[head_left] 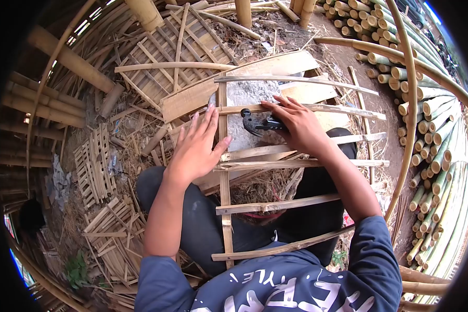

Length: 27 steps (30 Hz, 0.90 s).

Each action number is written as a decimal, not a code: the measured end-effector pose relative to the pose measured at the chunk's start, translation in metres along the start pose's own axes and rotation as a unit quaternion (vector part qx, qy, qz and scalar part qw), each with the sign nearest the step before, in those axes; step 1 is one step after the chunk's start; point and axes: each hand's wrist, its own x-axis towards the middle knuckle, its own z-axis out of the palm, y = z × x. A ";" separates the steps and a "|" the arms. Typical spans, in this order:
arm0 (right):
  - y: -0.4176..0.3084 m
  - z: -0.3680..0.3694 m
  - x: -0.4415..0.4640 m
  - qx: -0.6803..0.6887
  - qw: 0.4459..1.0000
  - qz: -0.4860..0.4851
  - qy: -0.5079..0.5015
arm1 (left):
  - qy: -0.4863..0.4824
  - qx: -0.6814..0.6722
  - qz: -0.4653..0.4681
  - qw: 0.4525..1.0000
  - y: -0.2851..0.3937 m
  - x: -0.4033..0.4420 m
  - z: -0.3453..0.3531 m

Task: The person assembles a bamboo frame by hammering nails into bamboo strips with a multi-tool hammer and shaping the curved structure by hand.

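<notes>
A frame of bamboo slats lies across my lap, several cross slats (275,207) on a long side slat (224,190). My left hand (195,148) is open, fingers spread and fingertips resting at the joint of the side slat and one cross slat (343,110). My right hand (299,125) is closed round the handle of a black claw hammer (252,124), its upper fingers touching that same cross slat. The hammer's head points left, above a grey stone block (236,138) under the frame. Most of the handle is hidden by my right hand.
Cut bamboo poles (431,109) are stacked along the right. A finished-looking slatted panel (179,49) lies ahead, with flat boards (192,101) nearer. Smaller slat bundles (114,231) and a slatted piece (95,164) lie on the littered ground at left. Bamboo posts (143,13) stand beyond.
</notes>
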 end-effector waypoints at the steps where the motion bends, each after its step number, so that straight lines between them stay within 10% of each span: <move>1: -0.001 0.000 0.000 -0.001 1.000 0.001 0.001 | 0.003 -0.003 -0.001 1.000 0.000 0.000 0.001; 27: -0.015 -0.023 0.021 0.158 0.986 0.052 0.032 | -0.009 -0.035 -0.028 0.999 -0.001 0.001 0.009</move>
